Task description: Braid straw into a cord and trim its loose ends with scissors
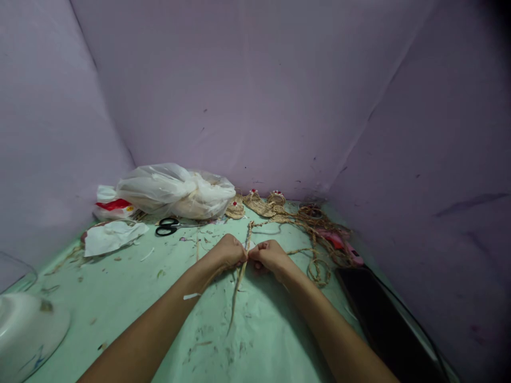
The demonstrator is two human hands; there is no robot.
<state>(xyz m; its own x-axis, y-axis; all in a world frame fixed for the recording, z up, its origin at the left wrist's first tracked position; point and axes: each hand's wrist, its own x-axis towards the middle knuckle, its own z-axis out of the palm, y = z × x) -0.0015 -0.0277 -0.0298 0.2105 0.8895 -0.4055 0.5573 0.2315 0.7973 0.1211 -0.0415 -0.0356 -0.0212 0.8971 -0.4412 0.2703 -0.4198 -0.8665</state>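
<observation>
In the middle of the head view, my left hand (230,250) and my right hand (270,255) meet, both closed with fingertips pinched together. Between them runs a braided straw cord (249,234), and both hands grip it. Its loose strand end (233,308) hangs toward me below the hands. From its upper end the braid bends right toward a tangle of braided cord (317,268). Just behind lie small woven straw pieces (259,205) with red and white beads. The fingertips partly hide where the strands cross.
A knotted plastic bag (175,190) stands at the back left, with black-handled scissors (166,227) and white paper (114,238) before it. A white bowl (32,335) is at the left edge. On the right are a dark flat panel (387,324) and a pink tool (353,254).
</observation>
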